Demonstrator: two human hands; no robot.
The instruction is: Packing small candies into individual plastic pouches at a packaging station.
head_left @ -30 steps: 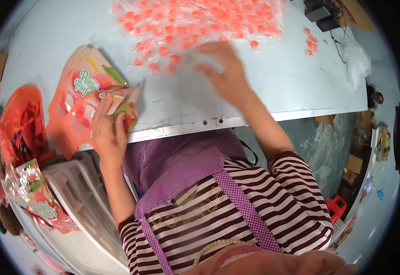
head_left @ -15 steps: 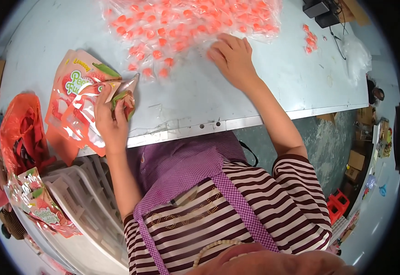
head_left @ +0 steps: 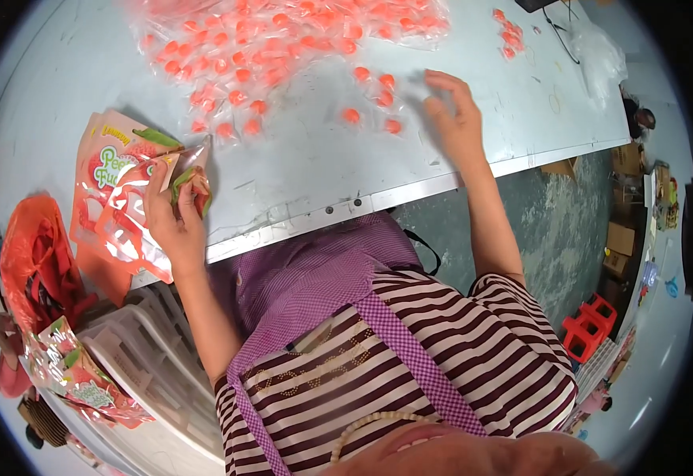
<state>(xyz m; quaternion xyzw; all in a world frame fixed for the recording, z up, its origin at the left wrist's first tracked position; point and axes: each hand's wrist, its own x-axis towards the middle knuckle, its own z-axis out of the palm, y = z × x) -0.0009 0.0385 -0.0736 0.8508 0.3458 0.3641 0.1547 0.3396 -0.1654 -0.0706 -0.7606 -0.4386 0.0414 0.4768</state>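
My left hand (head_left: 170,216) grips a small printed pouch (head_left: 191,176) at the table's near edge, its mouth held up toward the sweets. A stack of flat orange printed pouches (head_left: 112,194) lies just left of that hand. My right hand (head_left: 456,119) rests palm down on the pale table (head_left: 299,170), fingers spread, touching nothing firmly. Several wrapped orange sweets (head_left: 372,97) lie just left of it. A large heap of the same wrapped sweets (head_left: 275,36) covers the far side of the table.
An orange plastic bag (head_left: 33,262) hangs at the left. A white plastic crate (head_left: 144,373) stands below the table edge, with filled printed pouches (head_left: 76,377) beside it. A few sweets (head_left: 509,36) lie at far right. Red stools (head_left: 592,325) and boxes stand on the floor at right.
My right hand has slid rightward along the table, away from the heap, dragging a few sweets with it. My left hand with the pouch stayed at the near edge.
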